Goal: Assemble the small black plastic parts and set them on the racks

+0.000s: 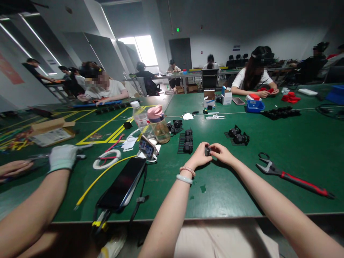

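My left hand (198, 154) and my right hand (222, 153) meet over the green table (215, 190), both pinched on one small black part (207, 151) held between the fingertips. A pink bead bracelet and a pale bangle sit on my left wrist. Just beyond the hands a row of similar black parts (188, 140) lies on a dark ribbed tray. A second cluster of black parts (238, 137) rests further right.
An adjustable wrench with a red handle (292, 177) lies at my right. A dark tablet (122, 183), a yellow cable, a phone and two bottles (159, 124) stand at my left. A co-worker's gloved hand (62, 157) works at far left. Other people sit along the tables behind.
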Demonstrator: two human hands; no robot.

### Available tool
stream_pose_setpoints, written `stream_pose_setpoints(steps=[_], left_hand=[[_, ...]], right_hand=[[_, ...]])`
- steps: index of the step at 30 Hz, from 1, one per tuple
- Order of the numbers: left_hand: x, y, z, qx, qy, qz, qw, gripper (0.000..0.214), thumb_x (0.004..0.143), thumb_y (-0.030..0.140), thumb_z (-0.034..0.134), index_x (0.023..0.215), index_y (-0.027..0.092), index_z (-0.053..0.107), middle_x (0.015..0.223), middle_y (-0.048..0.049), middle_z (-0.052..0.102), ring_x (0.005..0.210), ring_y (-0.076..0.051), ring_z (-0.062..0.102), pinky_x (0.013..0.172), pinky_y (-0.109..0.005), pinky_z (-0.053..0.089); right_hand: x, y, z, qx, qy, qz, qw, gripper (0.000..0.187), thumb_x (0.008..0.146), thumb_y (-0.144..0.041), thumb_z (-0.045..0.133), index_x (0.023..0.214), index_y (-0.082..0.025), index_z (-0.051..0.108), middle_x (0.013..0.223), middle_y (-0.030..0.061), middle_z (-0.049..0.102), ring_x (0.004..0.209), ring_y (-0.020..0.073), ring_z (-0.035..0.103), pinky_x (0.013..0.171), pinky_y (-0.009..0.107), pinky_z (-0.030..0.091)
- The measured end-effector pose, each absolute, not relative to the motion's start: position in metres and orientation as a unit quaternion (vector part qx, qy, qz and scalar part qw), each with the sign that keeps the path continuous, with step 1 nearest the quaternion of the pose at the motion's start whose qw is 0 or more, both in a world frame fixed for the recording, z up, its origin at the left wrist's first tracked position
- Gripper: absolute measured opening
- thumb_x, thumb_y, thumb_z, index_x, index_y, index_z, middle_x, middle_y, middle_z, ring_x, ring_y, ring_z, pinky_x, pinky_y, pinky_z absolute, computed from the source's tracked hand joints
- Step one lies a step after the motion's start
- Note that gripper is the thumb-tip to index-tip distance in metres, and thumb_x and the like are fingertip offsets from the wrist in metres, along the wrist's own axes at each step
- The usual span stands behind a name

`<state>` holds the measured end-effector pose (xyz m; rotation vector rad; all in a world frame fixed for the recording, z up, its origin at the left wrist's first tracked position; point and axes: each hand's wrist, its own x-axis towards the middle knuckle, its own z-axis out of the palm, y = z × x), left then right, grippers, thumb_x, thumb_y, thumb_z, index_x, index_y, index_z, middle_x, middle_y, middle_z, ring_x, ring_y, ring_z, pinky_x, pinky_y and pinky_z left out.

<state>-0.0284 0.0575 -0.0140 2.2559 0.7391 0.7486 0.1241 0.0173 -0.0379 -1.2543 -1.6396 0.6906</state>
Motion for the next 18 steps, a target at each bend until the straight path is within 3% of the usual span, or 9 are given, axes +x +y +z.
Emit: stream_pose_setpoints(steps=[18], left_hand=[[-0.0276, 0.0580, -0.0132, 0.856, 0.284, 0.278, 0.330, 0.051, 0.055, 0.014, 0.056, 0.102, 0.016, 0.037, 0.098, -0.0048, 0.042, 0.090, -0.016, 0.042, 0.082, -0.032, 0.034]], right_hand=[[0.1246, 0.0171, -0.0385, -0.506, -0.664, 0.289, 0.469, 0.027, 0.068, -0.025, 0.051, 0.094, -0.017, 0.052, 0.088, 0.0033, 0.054, 0.078, 0.0137, 0.051, 0.073, 0.030, 0.041]])
